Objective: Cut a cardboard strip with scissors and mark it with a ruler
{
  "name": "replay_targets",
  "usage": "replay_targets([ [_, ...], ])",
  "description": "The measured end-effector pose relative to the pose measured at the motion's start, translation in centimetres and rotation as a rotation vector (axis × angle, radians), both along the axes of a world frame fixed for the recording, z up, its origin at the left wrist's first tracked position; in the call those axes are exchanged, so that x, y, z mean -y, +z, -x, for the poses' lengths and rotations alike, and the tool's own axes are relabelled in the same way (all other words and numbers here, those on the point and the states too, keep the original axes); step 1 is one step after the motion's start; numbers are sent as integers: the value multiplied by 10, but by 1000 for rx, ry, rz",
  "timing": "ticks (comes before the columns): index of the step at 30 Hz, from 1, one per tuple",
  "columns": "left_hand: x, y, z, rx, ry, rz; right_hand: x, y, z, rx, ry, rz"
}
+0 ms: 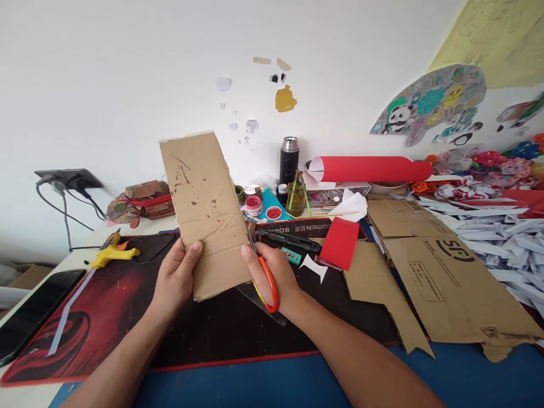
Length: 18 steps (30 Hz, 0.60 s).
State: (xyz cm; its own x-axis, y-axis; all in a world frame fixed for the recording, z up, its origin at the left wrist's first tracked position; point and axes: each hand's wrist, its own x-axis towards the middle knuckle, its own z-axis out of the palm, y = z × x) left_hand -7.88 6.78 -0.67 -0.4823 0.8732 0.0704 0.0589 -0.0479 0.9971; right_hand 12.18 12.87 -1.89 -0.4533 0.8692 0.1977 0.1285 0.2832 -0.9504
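Observation:
A tall piece of brown cardboard [206, 198], scuffed with torn spots, is held up over the dark desk mat. My left hand [176, 275] grips its lower left edge, thumb on the face and fingers behind. My right hand [274, 272] is closed round a pair of scissors [271, 292] with orange and yellow handles. The scissors' blades lie along the right edge of the cardboard, mostly hidden by it and by my hand. My right thumb rests against the cardboard near that edge.
A yellow glue gun [113, 251] and a black phone [36, 311] lie at left. Behind are paint jars [254, 205], a black thermos [289, 161] and a red paper roll [369, 169]. At right are a utility knife [293, 240], red card [340, 242], flattened cardboard [450, 283] and white paper strips [505, 249].

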Motion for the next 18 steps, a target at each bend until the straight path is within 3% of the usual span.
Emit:
replay_targets([
  [5,0,5,-2,14,17,19,-2,-6,1,-40,10,83],
  [12,0,16,9,113,125,24,-4,3,-2,-214,179,451],
  [18,1,17,17,124,132,43,-13,3,-1,-297,202,460],
])
